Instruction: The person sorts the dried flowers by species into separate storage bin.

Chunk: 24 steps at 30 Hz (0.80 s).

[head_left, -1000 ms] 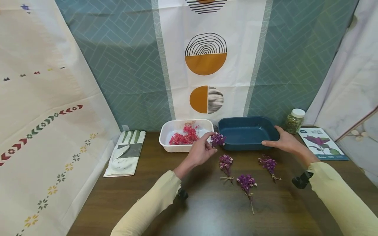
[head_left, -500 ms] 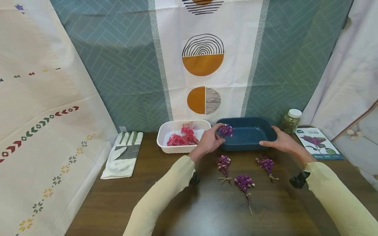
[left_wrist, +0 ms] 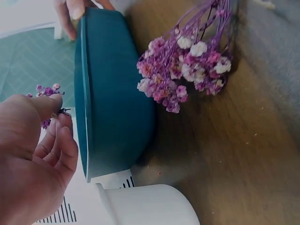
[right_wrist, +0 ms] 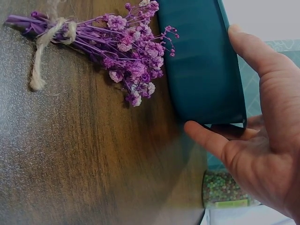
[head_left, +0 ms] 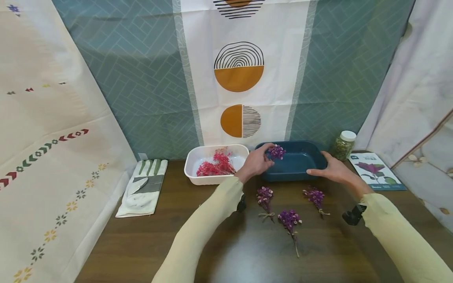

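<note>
My left hand [head_left: 254, 162] pinches a small bunch of purple dried flowers [head_left: 277, 152] by its stem, between thumb and fingertips. The blossoms hang over the left part of a dark blue dish [head_left: 291, 176]. The left wrist view shows short stem ends beside the fingertips of that hand [left_wrist: 37, 154]. Gripping the dish at its right end is my right hand [head_left: 336, 171], the thumb at the front rim. In front of the dish lie a left purple bunch [head_left: 264, 196], a middle one [head_left: 289, 219] and a right one [head_left: 314, 196]; twine shows on their stems.
A white dish [head_left: 205, 181] with pink dried flowers [head_left: 220, 162] stands left of the blue one. White-and-grey gloves [head_left: 143, 190] lie farther left. A white-lidded jar [head_left: 343, 146] and a flower-printed packet [head_left: 376, 171] are at the right. Patterned cloth hangs behind.
My left hand has moved right with the purple bunch, from the gap between the two dishes to over the blue dish. The right hand keeps its hold on the dish. The head view has shifted slightly.
</note>
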Motion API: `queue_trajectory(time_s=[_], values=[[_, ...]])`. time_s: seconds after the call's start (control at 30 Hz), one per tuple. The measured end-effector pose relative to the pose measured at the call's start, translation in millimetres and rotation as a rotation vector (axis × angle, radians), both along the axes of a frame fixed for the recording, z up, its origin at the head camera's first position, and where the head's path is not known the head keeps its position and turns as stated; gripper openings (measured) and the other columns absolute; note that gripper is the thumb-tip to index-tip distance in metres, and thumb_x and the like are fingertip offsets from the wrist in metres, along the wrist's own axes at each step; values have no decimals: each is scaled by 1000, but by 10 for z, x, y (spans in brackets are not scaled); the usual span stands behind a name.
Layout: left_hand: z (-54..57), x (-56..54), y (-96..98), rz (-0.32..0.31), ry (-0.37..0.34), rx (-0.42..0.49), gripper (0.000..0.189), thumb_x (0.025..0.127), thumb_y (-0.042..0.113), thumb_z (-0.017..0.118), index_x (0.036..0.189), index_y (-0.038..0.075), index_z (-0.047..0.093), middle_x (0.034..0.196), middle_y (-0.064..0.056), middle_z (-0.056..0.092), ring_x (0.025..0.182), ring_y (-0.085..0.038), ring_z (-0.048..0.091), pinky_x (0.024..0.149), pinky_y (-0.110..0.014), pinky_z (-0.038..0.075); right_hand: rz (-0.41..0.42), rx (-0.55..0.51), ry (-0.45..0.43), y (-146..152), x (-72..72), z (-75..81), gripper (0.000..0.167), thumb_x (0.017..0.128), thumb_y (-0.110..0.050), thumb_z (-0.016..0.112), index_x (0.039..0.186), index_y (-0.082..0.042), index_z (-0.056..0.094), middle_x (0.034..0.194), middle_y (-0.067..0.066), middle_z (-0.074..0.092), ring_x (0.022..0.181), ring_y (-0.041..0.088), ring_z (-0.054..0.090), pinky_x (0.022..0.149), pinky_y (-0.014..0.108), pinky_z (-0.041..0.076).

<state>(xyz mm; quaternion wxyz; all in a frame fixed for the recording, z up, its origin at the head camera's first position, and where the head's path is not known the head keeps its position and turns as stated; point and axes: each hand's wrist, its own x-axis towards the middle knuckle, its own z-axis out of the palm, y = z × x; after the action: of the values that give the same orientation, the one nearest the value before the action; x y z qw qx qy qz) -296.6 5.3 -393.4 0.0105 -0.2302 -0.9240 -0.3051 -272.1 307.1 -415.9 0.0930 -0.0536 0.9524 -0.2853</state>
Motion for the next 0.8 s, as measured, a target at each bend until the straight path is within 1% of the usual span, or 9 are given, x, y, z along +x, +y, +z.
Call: queue_trajectory(time_s=[0.17, 0.37, 0.43, 0.5, 0.57, 0.67, 0.73, 0.8], values=[[-15, -71, 69, -2, -4, -41, 60, 92, 19, 74, 147, 25, 47, 72, 5, 63, 62, -11, 58, 57, -25, 45, 1, -3, 3, 0, -6, 1, 120, 86, -61, 68, 153, 13, 3, 149, 46, 18, 132, 63, 26, 101, 73, 29], [-51, -129, 148, -10, -5, -77, 60, 93, 19, 72, 147, 25, 46, 72, 5, 61, 61, -12, 57, 56, -24, 44, 1, -7, 2, 13, -8, -19, 120, 86, -62, 68, 153, 13, 3, 150, 46, 17, 133, 63, 25, 102, 73, 28], [-60, -141, 171, -11, -4, -83, 60, 94, 17, 71, 148, 25, 45, 73, 4, 63, 61, -12, 58, 55, -25, 45, 0, -7, 4, 16, -7, -23, 119, 86, -62, 68, 153, 13, 4, 150, 46, 17, 133, 63, 25, 102, 73, 28], [-68, -149, 192, -8, -6, -97, 62, 94, 14, 70, 149, 25, 44, 78, 4, 65, 63, -12, 59, 56, -26, 46, 1, -6, 8, 14, -5, -21, 119, 86, -62, 68, 153, 13, 4, 149, 46, 18, 133, 62, 25, 102, 72, 28], [-73, -150, 207, 1, -12, -109, 64, 94, 13, 68, 151, 25, 42, 87, 3, 68, 69, -11, 61, 59, -26, 48, 4, -5, 10, 14, -3, -14, 119, 86, -62, 68, 153, 13, 4, 149, 46, 18, 133, 62, 26, 102, 72, 29], [-78, -129, 210, 30, -6, -120, 67, 93, 11, 67, 153, 25, 41, 100, 1, 69, 81, -11, 60, 66, -26, 49, 8, -7, 9, 16, -3, -14, 119, 86, -62, 68, 153, 13, 4, 149, 46, 19, 133, 62, 27, 102, 72, 30], [-73, -94, 199, 58, 9, -105, 65, 93, 13, 67, 153, 24, 42, 104, 0, 67, 85, -13, 59, 68, -27, 50, 9, -13, 6, 23, -12, -22, 119, 86, -62, 69, 153, 13, 4, 149, 46, 19, 133, 62, 27, 102, 72, 30], [-50, -32, 178, 91, 31, -72, 62, 94, 15, 67, 151, 23, 45, 104, -1, 67, 86, -14, 59, 69, -28, 50, 9, -18, 7, 34, -21, -23, 120, 86, -61, 69, 153, 13, 4, 149, 46, 19, 133, 62, 27, 102, 72, 30]])
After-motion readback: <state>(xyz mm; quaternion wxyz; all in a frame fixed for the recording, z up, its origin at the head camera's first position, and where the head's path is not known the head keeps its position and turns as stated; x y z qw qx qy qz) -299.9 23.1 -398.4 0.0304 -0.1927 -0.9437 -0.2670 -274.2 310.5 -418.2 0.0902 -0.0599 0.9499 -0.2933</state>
